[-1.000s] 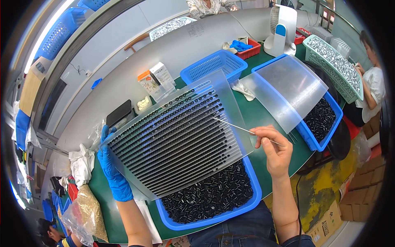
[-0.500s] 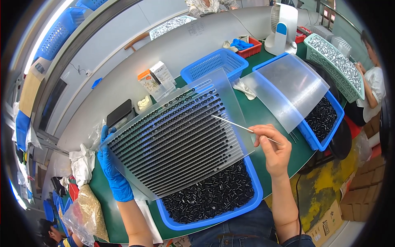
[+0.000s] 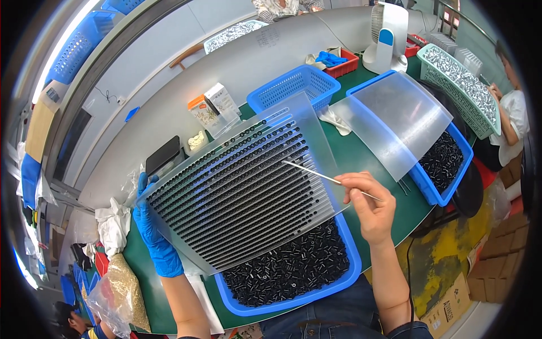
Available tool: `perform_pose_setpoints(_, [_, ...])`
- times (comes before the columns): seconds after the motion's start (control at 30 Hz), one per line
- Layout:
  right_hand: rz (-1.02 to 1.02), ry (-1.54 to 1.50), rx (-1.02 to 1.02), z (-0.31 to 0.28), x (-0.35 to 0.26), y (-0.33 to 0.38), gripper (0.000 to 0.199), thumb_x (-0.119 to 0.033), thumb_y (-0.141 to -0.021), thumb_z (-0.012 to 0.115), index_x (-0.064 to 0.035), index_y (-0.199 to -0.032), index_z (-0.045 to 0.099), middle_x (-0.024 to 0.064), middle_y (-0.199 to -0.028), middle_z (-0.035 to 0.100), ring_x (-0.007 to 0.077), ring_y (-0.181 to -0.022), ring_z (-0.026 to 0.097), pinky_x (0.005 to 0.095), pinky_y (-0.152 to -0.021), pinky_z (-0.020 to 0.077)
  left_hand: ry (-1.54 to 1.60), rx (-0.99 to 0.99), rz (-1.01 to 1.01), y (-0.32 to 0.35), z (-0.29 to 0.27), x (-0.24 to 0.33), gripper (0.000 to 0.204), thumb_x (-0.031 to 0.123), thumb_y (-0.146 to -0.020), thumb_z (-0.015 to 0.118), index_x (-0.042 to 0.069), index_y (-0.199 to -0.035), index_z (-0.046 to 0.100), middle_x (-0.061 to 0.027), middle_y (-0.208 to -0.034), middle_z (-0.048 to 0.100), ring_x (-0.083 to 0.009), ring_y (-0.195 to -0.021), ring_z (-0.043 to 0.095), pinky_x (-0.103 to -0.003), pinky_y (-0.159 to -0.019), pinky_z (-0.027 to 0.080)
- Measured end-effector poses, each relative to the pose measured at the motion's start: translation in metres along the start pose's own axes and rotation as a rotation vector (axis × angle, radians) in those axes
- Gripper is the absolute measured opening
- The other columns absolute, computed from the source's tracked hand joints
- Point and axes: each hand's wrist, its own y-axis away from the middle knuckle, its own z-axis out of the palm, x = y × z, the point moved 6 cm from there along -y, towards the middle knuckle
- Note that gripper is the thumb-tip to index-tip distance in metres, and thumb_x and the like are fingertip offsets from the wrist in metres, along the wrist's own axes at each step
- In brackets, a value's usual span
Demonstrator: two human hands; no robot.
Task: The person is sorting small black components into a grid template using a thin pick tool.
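Note:
My left hand (image 3: pixel 152 231), in a blue glove, grips the left edge of a clear plastic slotted tray (image 3: pixel 319 135). The tray is tilted, and small black cylindrical parts (image 3: pixel 226 192) fill most of its rows; the slots at its right end show bare in places. My bare right hand (image 3: pixel 370 206) pinches a thin metal rod (image 3: pixel 313 171), whose tip lies over the upper right rows. Whether the tip touches a part I cannot tell. Beneath the tray's near edge stands a blue bin (image 3: pixel 353 265) heaped with loose black parts (image 3: pixel 288 271).
Farther right, a frosted sheet (image 3: pixel 395 124) partly covers another blue bin (image 3: pixel 463 169) of black parts. A blue basket (image 3: pixel 293 85), a white fan (image 3: pixel 389 39) and a dark phone-like slab (image 3: pixel 164 154) stand behind the tray. A co-worker (image 3: pixel 511 107) sits by a green basket (image 3: pixel 463 96) at right.
My right hand and the rod have shifted slightly left, bringing the rod's tip left and a little down across the rows. The left hand and tray look almost unmoved.

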Motion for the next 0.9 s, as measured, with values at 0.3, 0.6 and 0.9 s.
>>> perform_pose_setpoints(0.3, [0.03,-0.035,0.002,0.0,-0.002,0.002,0.018,0.0,-0.091,0.054,0.0071,-0.102,0.065,0.0191,-0.106,0.066,0.0151,-0.076,0.056,0.0257,-0.067,0.0481,-0.068,0.036,0.014,-0.001,-0.001,0.002,0.07,0.037,-0.09,0.066,-0.002,-0.142,0.039,-0.0135,-0.128,0.059,-0.0208,-0.121,0.054,-0.036,-0.105,0.043])
perform_pose_setpoints(0.6, [0.033,-0.06,-0.02,0.007,0.0,0.005,0.018,-0.001,-0.091,0.054,0.007,-0.102,0.065,0.0185,-0.107,0.066,0.0149,-0.078,0.056,0.0256,-0.067,0.0479,-0.081,0.04,0.005,0.0,0.0,0.003,0.068,0.037,-0.092,0.063,-0.002,-0.143,0.039,-0.0159,-0.13,0.058,-0.0209,-0.121,0.055,-0.037,-0.106,0.041])
perform_pose_setpoints(0.9, [0.0,-0.013,-0.061,0.013,-0.001,0.005,0.017,-0.001,-0.091,0.054,0.0068,-0.101,0.066,0.0178,-0.106,0.067,0.0149,-0.077,0.055,0.0263,-0.067,0.0477,-0.078,0.057,0.007,0.0,-0.002,0.002,0.066,0.036,-0.093,0.062,-0.002,-0.142,0.04,-0.0148,-0.13,0.058,-0.0202,-0.119,0.056,-0.036,-0.105,0.042])
